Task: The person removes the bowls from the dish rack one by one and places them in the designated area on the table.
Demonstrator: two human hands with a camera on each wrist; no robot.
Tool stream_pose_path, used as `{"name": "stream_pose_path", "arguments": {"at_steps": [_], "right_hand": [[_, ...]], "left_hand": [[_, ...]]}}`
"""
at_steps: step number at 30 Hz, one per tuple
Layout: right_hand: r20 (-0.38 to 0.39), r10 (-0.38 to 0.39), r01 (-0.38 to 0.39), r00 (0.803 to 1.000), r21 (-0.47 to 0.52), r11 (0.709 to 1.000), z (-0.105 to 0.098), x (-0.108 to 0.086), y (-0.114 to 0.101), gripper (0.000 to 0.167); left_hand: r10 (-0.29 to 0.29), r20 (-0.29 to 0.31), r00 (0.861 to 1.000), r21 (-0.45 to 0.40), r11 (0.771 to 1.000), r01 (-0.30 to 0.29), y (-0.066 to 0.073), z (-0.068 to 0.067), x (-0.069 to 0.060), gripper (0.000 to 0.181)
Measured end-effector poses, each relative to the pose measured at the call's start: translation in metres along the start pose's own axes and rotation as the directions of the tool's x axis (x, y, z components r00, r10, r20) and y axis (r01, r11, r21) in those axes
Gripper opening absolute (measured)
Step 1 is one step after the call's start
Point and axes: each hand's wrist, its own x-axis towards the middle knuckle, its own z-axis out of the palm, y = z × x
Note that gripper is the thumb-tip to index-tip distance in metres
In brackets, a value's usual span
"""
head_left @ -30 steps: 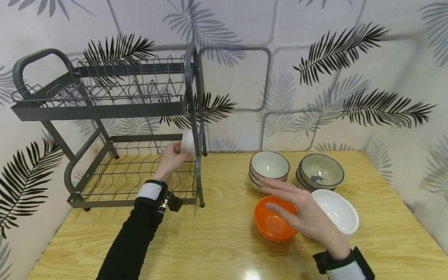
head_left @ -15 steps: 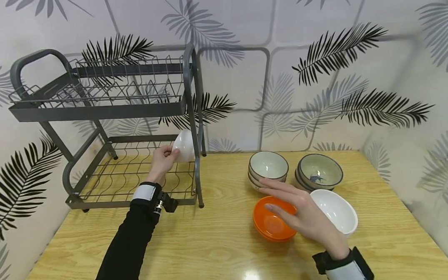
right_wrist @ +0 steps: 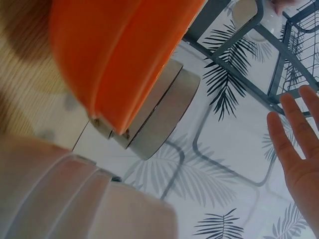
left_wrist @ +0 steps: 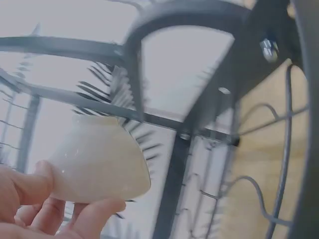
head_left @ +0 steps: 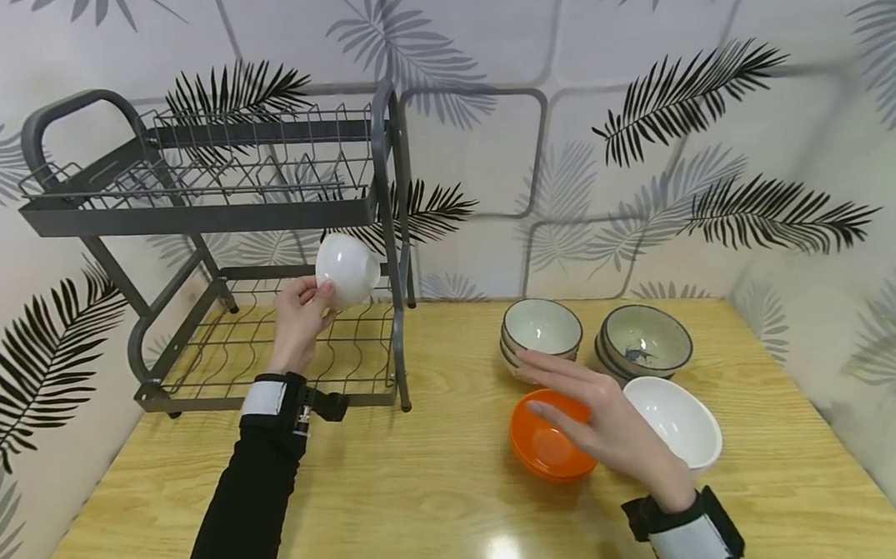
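My left hand pinches a small white bowl by its rim, between the tiers of a dark grey two-tier dish rack. The bowl is tipped on its side, its base toward the right. In the left wrist view the thumb and fingers grip the edge of the same bowl. With fingers extended, my right hand hovers over stacked orange bowls, holding nothing. Another white bowl is partly hidden behind that hand. Outstretched fingers show in the right wrist view, on the right hand.
Behind the orange bowls stand two stacks: pale dark-rimmed bowls and beige bowls with a blue figure inside. The rack's right post rises close to the held bowl. A leaf-patterned wall backs the wooden table.
My left hand has moved left and slightly up with the white bowl, away from the rack's right post, turning the bowl so more of it shows. My right hand stays nearly still.
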Motion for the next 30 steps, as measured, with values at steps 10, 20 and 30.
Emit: {"name": "stream_pose_path", "arguments": {"at_steps": [10,20,30], "right_hand": [[-0.073,0.121,-0.117,0.990,0.059,0.991,0.012,0.022,-0.011,0.038],[-0.015,0.342,-0.336,0.940,0.138,0.932,0.010,0.052,-0.028,0.035],[-0.051,0.427,-0.428,0.903,-0.017,0.904,0.007,0.091,-0.032,0.048]], "left_hand": [[0.514,-0.158,0.843,0.292,0.840,-0.457,-0.009,0.009,-0.063,0.020],[0.849,0.019,0.529,0.514,0.445,-0.733,-0.015,0.024,-0.101,0.014],[0.874,0.346,0.342,0.516,0.128,-0.847,-0.014,0.051,-0.119,0.021]]}}
